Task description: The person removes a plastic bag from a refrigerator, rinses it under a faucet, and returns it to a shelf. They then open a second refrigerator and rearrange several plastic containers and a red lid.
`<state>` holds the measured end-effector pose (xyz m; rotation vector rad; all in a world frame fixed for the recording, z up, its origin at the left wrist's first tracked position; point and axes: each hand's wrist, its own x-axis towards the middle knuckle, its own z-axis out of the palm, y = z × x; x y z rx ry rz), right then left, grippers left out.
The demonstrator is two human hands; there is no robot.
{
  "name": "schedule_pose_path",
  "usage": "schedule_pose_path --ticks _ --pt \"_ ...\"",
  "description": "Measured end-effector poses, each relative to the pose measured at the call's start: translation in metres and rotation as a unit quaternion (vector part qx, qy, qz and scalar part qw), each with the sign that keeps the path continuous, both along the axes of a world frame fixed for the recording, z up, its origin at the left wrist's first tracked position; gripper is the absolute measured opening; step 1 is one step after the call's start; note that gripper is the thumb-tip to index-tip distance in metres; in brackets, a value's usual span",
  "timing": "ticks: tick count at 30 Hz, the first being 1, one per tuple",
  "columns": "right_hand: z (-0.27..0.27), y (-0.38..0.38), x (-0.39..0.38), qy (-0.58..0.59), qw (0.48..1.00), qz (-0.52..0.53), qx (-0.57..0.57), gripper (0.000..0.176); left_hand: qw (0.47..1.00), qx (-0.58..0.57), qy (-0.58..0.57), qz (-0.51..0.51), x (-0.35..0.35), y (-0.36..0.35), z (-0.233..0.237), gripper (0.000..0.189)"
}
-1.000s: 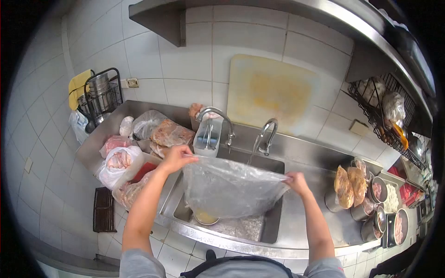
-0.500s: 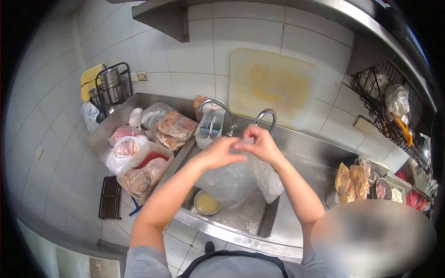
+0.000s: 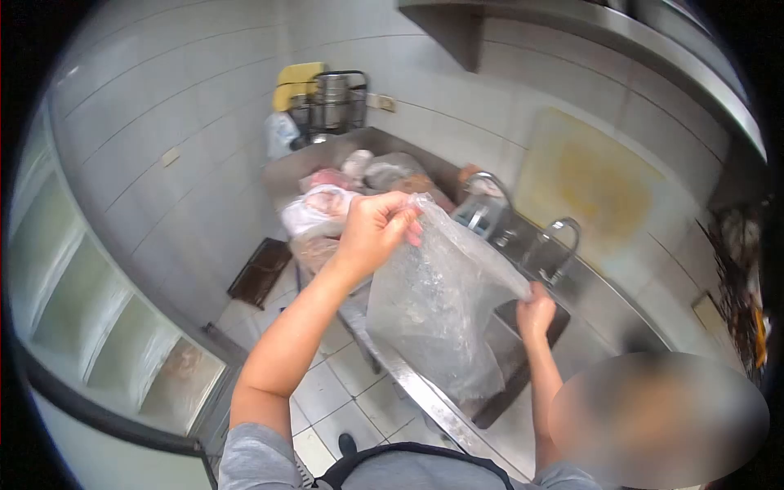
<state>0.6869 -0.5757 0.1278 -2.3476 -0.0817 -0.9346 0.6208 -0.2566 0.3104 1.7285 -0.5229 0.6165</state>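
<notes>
Open air lies above the left fingers (image 3: 402,222) and right fingers (image 3: 532,300), and over the floor (image 3: 339,384) between the forearms; straight across from one hand to the other, the plastic bag (image 3: 441,302) bars the way, its hanging part screening the sink (image 3: 523,371) below; beyond the right fingers stands the right faucet (image 3: 576,237); bagged food (image 3: 318,209) crowds the outer side of the left fingers.

Bright — edges warped, perhaps motion-blurred.
</notes>
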Motion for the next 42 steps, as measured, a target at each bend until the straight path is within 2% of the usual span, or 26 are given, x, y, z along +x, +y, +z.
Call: schedule_pose_path --ticks 1,3,4,7,8,9,13,17,18,21,23,24,26,27,28,29,30,31,33,34,37,38,40,42 --pt "-0.003 0.006 0.011 -0.017 1.000 0.011 -0.004 0.028 0.998 0.042 -0.034 0.036 -0.013 0.017 0.008 0.011" --pt "0.029 0.033 0.012 -0.029 0.996 0.084 -0.019 0.029 0.977 0.139 -0.093 0.136 -0.054 0.062 0.029 0.012" --pt "0.049 0.053 0.014 -0.002 0.991 0.133 0.027 0.031 0.973 0.145 -0.069 0.163 -0.075 0.083 0.036 0.015" --pt "0.083 0.112 0.034 -0.053 0.947 0.315 0.038 0.033 0.966 0.069 -0.012 0.250 -0.150 0.140 0.044 0.018" --pt "0.100 0.143 0.029 -0.033 0.931 0.364 0.018 0.034 0.955 0.053 0.010 0.291 -0.180 0.161 0.044 0.017" --pt "0.115 0.172 0.021 -0.014 0.914 0.405 -0.005 0.034 0.944 0.034 0.031 0.326 -0.211 0.180 0.043 0.017" --pt "0.155 0.310 -0.028 -0.103 0.827 0.546 -0.086 0.033 0.882 0.007 0.077 0.466 -0.338 0.253 0.026 0.018" --pt "0.170 0.459 -0.100 -0.132 0.743 0.635 -0.162 0.029 0.774 0.033 0.118 0.622 -0.471 0.360 -0.003 0.022" --pt "0.168 0.498 -0.115 -0.127 0.739 0.638 -0.176 0.026 0.741 0.039 0.142 0.655 -0.499 0.380 -0.005 0.024" --pt "0.170 0.600 -0.173 -0.136 0.741 0.602 -0.264 0.018 0.535 0.306 0.170 0.769 -0.580 0.464 -0.022 0.029" --pt "0.171 0.659 -0.210 -0.139 0.753 0.567 -0.305 0.015 0.534 0.191 0.255 0.783 -0.610 0.500 -0.016 0.031" --pt "0.173 0.686 -0.220 -0.093 0.757 0.573 -0.301 0.016 0.529 0.131 0.297 0.784 -0.621 0.511 -0.012 0.033" --pt "0.176 0.736 -0.237 0.001 0.758 0.583 -0.291 0.017 0.585 -0.151 0.246 0.758 -0.626 0.527 0.001 0.035" --pt "0.174 0.752 -0.239 0.151 0.723 0.656 -0.156 0.020 0.595 -0.285 0.210 0.722 -0.622 0.529 0.009 0.037" --pt "0.174 0.770 -0.241 0.294 0.654 0.697 -0.015 0.023 0.618 -0.335 0.174 0.690 -0.624 0.541 0.012 0.043" --pt "0.176 0.787 -0.245 0.422 0.555 0.705 0.125 0.027 0.630 -0.338 0.131 0.687 -0.619 0.552 0.014 0.045" --pt "0.185 0.792 -0.255 0.466 0.454 0.734 0.194 0.040 0.641 -0.341 0.089 0.682 -0.608 0.560 0.015 0.046" --pt "0.185 0.806 -0.266 0.438 0.427 0.753 0.243 0.041 0.650 -0.345 0.049 0.676 -0.598 0.569 0.013 0.048" --pt "0.185 0.835 -0.287 0.377 0.367 0.781 0.336 0.043 0.649 -0.301 0.042 0.698 -0.584 0.616 -0.009 0.055" --pt "0.187 0.849 -0.295 0.368 0.393 0.781 0.316 0.051 0.647 -0.279 0.037 0.709 -0.576 0.640 -0.021 0.059" --pt "0.164 0.921 -0.301 0.176 0.466 0.841 0.211 0.061 0.625 -0.198 -0.008 0.755 -0.556 0.694 -0.027 0.064" --pt "0.149 0.958 -0.295 0.149 0.465 0.846 0.214 0.073 0.615 -0.157 0.029 0.772 -0.556 0.706 -0.026 0.066" --pt "0.136 1.015 -0.290 0.111 0.510 0.832 0.191 0.076 0.588 -0.074 0.105 0.798 -0.554 0.726 -0.026 0.069" --pt "0.125 1.062 -0.290 0.109 0.564 0.801 0.167 0.077 0.579 -0.076 0.134 0.801 -0.551 0.759 -0.032 0.070"
